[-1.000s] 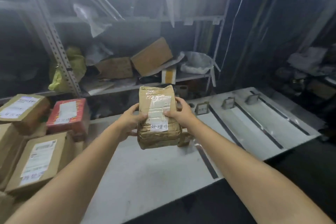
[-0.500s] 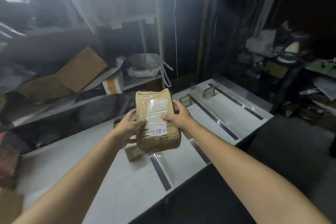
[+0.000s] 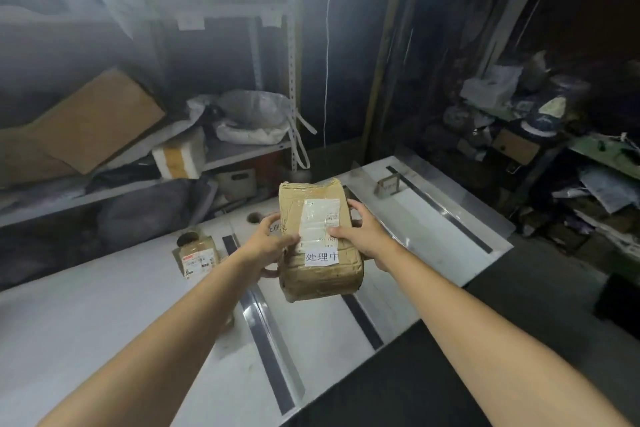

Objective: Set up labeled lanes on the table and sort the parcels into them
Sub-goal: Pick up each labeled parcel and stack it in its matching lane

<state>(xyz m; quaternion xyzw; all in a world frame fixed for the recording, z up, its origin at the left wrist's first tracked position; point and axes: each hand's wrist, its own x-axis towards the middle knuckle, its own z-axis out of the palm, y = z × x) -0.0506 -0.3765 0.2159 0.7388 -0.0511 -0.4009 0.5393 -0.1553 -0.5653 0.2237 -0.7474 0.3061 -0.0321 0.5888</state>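
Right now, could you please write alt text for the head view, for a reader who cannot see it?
The left hand and right hand hold a taped brown parcel above a white table crossed by dark strips; a smaller parcel lies on it.

Only one camera here, worn on the person's head, looking forward and down across the long white table (image 3: 86,315) from its near edge. It sits close: both forearms run in from the bottom corners and the brown tape-wrapped cardboard parcel (image 3: 320,246) fills the centre, with grey metal shelving (image 3: 292,87) far left.
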